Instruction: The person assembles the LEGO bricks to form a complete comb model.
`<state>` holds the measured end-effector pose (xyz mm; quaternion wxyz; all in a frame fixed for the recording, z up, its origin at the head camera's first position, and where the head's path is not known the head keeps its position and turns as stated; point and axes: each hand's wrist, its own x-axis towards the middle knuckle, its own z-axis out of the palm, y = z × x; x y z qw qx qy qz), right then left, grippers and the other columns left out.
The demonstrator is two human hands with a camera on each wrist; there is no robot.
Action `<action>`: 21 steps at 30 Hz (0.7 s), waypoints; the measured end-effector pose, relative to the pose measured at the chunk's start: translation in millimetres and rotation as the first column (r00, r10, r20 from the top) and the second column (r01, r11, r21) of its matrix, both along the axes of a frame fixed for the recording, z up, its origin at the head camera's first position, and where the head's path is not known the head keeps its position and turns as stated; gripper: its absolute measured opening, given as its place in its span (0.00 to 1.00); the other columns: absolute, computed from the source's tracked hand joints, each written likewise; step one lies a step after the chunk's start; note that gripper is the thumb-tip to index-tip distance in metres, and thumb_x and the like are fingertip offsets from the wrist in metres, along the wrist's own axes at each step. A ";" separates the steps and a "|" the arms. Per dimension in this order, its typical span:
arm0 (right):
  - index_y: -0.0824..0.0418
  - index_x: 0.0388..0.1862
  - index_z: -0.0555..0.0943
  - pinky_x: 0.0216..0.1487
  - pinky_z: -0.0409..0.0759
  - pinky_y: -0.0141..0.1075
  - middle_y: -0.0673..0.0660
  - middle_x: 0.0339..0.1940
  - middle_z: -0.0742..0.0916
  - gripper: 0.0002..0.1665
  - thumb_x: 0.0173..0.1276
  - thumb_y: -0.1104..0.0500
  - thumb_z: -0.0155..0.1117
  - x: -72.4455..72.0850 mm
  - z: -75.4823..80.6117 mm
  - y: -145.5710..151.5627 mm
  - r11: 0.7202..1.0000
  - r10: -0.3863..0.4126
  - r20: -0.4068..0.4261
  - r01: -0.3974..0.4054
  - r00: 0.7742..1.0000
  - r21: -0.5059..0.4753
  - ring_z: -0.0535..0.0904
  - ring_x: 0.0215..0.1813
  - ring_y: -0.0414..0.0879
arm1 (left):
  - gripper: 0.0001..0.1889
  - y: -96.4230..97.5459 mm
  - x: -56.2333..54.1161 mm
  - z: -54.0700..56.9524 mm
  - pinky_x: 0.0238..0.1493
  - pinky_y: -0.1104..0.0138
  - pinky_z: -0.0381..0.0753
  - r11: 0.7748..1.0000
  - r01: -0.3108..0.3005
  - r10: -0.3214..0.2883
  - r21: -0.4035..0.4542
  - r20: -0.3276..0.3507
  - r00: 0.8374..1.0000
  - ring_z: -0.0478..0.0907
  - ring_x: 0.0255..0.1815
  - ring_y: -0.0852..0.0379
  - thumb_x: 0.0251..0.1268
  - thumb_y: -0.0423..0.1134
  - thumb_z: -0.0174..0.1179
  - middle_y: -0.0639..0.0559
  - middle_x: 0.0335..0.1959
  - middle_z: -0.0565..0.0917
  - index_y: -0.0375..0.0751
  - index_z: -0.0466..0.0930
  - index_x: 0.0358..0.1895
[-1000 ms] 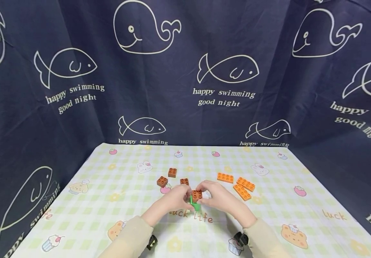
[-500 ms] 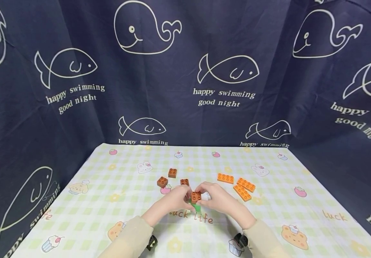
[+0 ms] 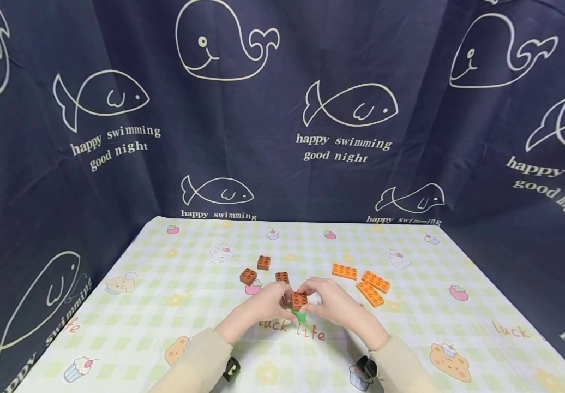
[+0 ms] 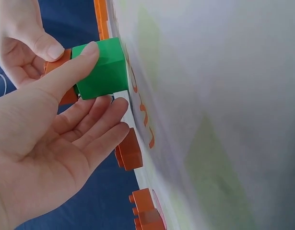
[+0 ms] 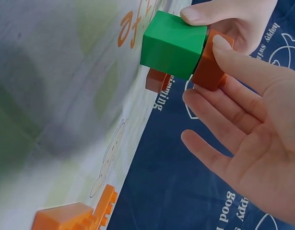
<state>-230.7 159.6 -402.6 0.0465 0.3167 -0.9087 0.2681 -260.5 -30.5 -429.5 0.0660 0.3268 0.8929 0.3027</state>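
A green block (image 5: 173, 43) stands on the tablecloth between the hands. On top of it sits a square brown toy brick (image 3: 299, 299) with studs, a thin dark line showing between the two in the right wrist view. My left hand (image 4: 56, 129) pinches the green block, its thumb lying along one side. With thumb and fingers my right hand (image 5: 262, 115) pinches the brown brick; its little finger stands out straight. From the head view the brown brick and the fingers hide most of the green block.
Three loose brown bricks (image 3: 263, 262) lie beyond and left of the hands, the closest one partly behind the left fingers. To the right are three longer orange bricks (image 3: 344, 271). A checked tablecloth (image 3: 268, 355) covers the table, with a dark blue curtain (image 3: 282, 164) behind.
The brown brick has turned slightly and come down squarer over the green block, covering a green edge seen earlier at its left. Both hands stay nearly in place.
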 end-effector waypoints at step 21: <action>0.58 0.43 0.82 0.47 0.82 0.44 0.48 0.37 0.85 0.17 0.54 0.57 0.72 -3.0 -5.3 3.6 0.998 0.018 0.013 -0.017 1.000 -0.065 0.81 0.42 0.43 | 0.19 -3.3 -1.8 -0.5 0.33 0.78 0.76 1.000 0.015 -0.015 0.021 0.007 1.000 0.75 0.31 0.63 0.44 0.44 0.74 0.55 0.31 0.79 0.38 0.78 0.37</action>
